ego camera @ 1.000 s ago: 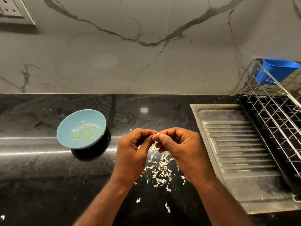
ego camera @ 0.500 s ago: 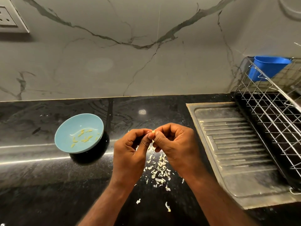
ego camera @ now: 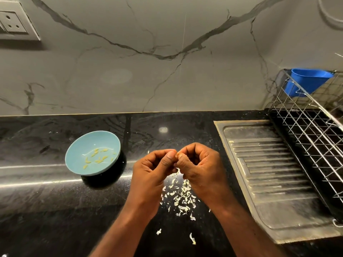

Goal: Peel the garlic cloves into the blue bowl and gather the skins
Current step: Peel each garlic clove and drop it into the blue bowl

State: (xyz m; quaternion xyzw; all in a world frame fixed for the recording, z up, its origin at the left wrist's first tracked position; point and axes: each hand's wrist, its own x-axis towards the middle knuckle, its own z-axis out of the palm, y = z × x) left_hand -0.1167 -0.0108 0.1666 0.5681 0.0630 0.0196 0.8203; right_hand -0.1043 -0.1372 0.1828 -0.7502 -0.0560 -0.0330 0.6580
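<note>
Both hands, left [ego camera: 152, 170] and right [ego camera: 201, 166], pinch one garlic clove [ego camera: 177, 155] (barely visible) directly above the skins [ego camera: 182, 196], so peelings land together; blue bowl [ego camera: 92, 153] sits left.

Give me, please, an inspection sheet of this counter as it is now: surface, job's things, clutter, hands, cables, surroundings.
Surface: black counter, glossy, with small specks.
Job's things: bowl left of the hands, holding peeled cloves; one clove between the fingertips; skins in a loose pile below the hands, with a few strays nearer the person.
Clutter: nothing seen.
Hands: left hand and right hand meet above the skins, both pinching the clove.
Cables: nothing seen.
Surroundings: drainboard on the right; rack beside it, with a cup at its far corner; socket on the wall.
</note>
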